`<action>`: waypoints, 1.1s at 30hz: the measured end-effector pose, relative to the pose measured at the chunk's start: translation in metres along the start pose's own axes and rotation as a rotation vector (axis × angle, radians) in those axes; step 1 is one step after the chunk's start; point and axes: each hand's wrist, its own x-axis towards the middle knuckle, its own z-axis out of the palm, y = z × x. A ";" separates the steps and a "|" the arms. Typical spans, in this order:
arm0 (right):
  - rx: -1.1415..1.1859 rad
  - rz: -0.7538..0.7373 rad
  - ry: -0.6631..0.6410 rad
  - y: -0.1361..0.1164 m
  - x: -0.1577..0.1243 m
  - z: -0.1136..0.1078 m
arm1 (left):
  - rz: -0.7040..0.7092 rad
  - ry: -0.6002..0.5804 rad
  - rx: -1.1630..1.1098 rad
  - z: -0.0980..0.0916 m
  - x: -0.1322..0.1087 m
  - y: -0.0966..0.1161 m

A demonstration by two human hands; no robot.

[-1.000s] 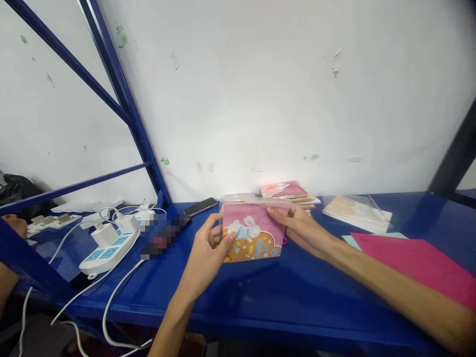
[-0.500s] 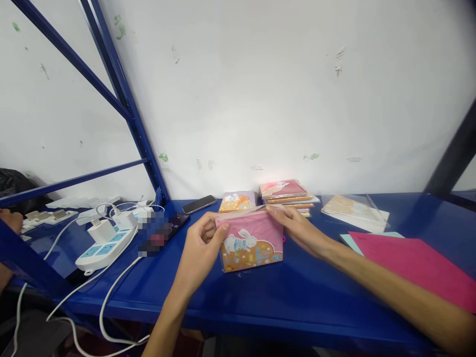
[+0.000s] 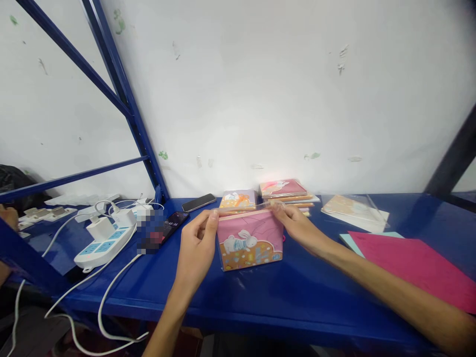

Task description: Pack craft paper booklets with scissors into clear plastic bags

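A pink and orange rabbit-print card or booklet [image 3: 250, 242] stands nearly upright on the blue tabletop, inside a clear plastic sleeve [image 3: 245, 208]. My left hand [image 3: 199, 235] pinches the sleeve's upper left corner between thumb and fingers. At the upper right corner, my right hand [image 3: 292, 220] grips the same sleeve. Between both hands the sleeve's top edge is stretched taut above the card. Behind it lie a rabbit-print packet [image 3: 238, 199] and a stack of similar packets [image 3: 284, 189], partly hidden by the held one.
To the left are a white power strip [image 3: 106, 248] with cables, a lit phone [image 3: 173, 223] and a dark phone [image 3: 199, 202]. On the right lie a clear sleeve with a printed sheet [image 3: 351, 208] and a magenta sheet [image 3: 412, 263]. Another person's hand [image 3: 9, 216] shows at far left.
My left hand has shifted slightly left and up, from the card's front to the sleeve's corner. The sleeve's top edge is now pulled straighter. The card stays in about the same place.
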 end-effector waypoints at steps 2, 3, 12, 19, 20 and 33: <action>-0.021 -0.008 0.019 0.001 0.000 0.000 | 0.015 0.008 0.023 -0.001 0.000 0.000; -0.030 -0.011 0.023 0.001 0.000 0.000 | 0.019 0.007 0.033 -0.001 0.000 -0.001; -0.085 -0.068 0.024 -0.001 0.000 -0.001 | 0.046 0.009 0.018 -0.004 0.002 -0.002; 0.078 -0.062 -0.070 -0.009 0.002 -0.010 | -0.116 -0.116 -0.141 -0.007 0.003 -0.005; 0.140 -0.062 -0.054 -0.009 0.004 -0.012 | -0.112 -0.095 -0.137 -0.009 0.004 -0.007; -0.761 0.055 -0.264 0.066 0.012 -0.039 | -0.261 -0.056 -0.316 -0.007 0.003 -0.005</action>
